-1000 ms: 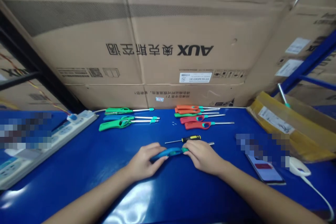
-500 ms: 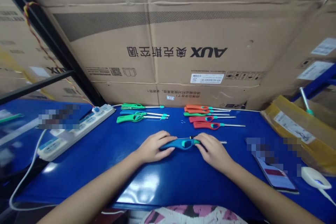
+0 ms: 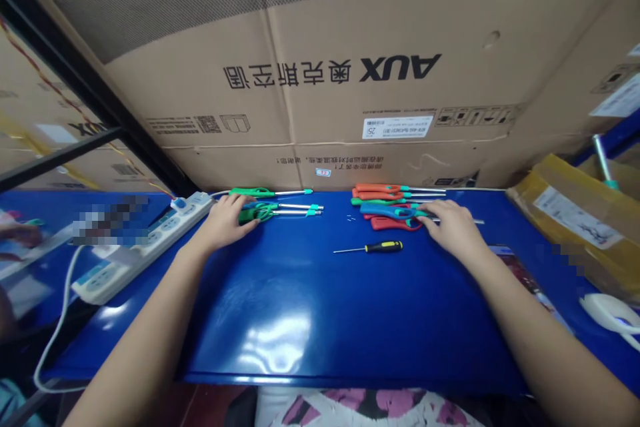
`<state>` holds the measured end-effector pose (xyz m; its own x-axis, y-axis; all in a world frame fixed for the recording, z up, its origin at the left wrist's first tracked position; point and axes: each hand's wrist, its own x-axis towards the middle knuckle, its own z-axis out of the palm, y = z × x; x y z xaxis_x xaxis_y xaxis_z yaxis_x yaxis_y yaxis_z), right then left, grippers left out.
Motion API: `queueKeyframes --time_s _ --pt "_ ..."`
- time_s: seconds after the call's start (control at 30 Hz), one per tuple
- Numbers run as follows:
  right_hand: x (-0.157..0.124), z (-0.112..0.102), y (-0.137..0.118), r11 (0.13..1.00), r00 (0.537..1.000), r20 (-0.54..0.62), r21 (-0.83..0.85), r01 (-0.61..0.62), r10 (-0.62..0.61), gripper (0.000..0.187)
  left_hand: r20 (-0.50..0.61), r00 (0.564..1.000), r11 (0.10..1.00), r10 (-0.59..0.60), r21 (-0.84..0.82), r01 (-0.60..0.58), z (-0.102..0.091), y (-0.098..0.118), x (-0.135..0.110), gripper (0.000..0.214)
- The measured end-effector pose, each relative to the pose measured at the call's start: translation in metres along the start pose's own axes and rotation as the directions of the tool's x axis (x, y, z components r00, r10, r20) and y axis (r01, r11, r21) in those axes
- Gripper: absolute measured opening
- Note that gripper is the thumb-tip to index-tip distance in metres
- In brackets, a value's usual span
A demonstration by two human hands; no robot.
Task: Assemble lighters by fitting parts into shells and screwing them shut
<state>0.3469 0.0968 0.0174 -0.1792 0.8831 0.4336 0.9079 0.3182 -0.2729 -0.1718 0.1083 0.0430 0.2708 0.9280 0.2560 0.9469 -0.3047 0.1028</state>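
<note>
My left hand (image 3: 225,221) is at the left group of long-nosed lighters, its fingers and thumb around the handle of a green lighter (image 3: 264,212). Another green lighter (image 3: 250,193) lies just behind, beside the cardboard. A blue lighter (image 3: 387,209) lies over the red lighters (image 3: 387,222) of the right group. My right hand (image 3: 453,227) pinches it near the base of its metal tube. Orange lighters (image 3: 377,191) and a green lighter (image 3: 373,201) lie behind it. In front of the right group rests a black and yellow screwdriver (image 3: 384,247), untouched.
Tiny pale bits (image 3: 351,218) lie between the groups. A white power strip (image 3: 150,247) runs along the left. To the right are a phone (image 3: 535,283), a yellow-taped box (image 3: 575,213) and a white device (image 3: 607,313). A large carton (image 3: 320,27) walls the back. Another person's hand (image 3: 20,233) shows far left.
My hands have parted. The blue lighter has gone from between them to the right group, still in my right hand. My left hand has reached the left group. The screwdriver now lies on the table.
</note>
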Motion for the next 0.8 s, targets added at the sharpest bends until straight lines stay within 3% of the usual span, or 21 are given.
queueKeyframes --time_s 0.2,0.37,0.57,0.8 --pt "-0.006 0.015 -0.014 0.992 0.998 -0.019 -0.106 -0.07 0.068 0.032 0.067 0.998 0.997 0.003 -0.08 0.003 0.011 -0.013 -0.006 0.052" --pt "-0.009 0.018 -0.021 0.995 0.999 -0.029 -0.095 -0.043 0.041 0.038 0.089 0.995 0.977 0.047 -0.209 -0.027 0.012 -0.016 -0.007 0.056" --pt "-0.019 0.011 -0.034 0.99 0.981 0.149 -0.035 0.134 -0.128 0.046 0.114 0.991 0.958 0.063 -0.285 -0.028 0.007 -0.015 -0.009 0.058" --pt "-0.025 0.018 -0.029 0.995 0.981 0.184 -0.062 0.074 -0.061 0.056 0.154 0.986 0.945 0.065 -0.327 -0.011 0.004 -0.012 -0.012 0.058"
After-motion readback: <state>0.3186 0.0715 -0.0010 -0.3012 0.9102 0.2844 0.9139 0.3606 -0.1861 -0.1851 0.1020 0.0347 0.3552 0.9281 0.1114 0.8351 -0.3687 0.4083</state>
